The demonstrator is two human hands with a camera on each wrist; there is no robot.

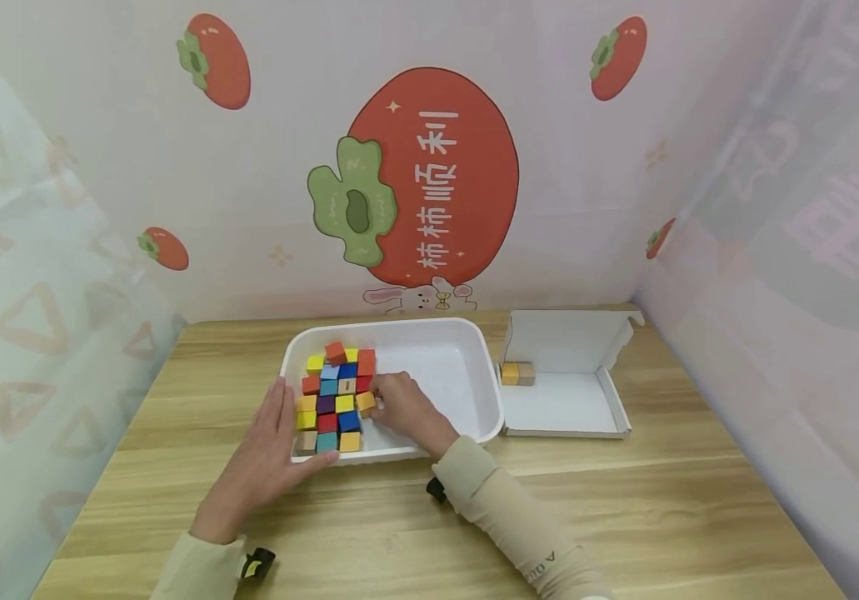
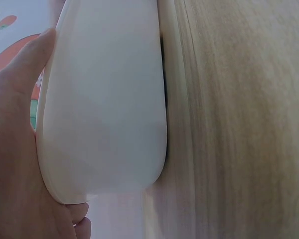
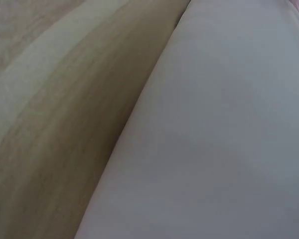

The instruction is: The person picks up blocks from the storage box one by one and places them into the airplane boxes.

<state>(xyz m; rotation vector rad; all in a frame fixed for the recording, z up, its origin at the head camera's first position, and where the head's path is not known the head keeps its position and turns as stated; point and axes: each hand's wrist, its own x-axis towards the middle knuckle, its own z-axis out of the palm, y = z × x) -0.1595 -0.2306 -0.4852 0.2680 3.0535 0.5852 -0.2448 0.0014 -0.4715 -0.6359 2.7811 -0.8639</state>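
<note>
One white tray [image 1: 474, 367] holds about twenty coloured cubes [image 1: 335, 400]; the box [image 1: 564, 400] at 3 o'clock holds two. The left hand [image 1: 267, 458] lies flat against the tray; the right hand [image 1: 402, 408] pinches an orange cube [image 1: 366, 402].

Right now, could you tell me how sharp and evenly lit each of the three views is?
Head view: even soft light, sharp on the blocks, slightly bowed edges. Left wrist view: white tray fills it, soft, too close. Right wrist view: blurred tray wall and table, dim.

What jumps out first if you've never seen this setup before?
The bright cluster of coloured cubes packed into the left half of a white tray mid-table. The left hand lies flat against the tray's left rim, and the right hand touches the cubes from inside. To the right, an open white box holds two more cubes.
</note>
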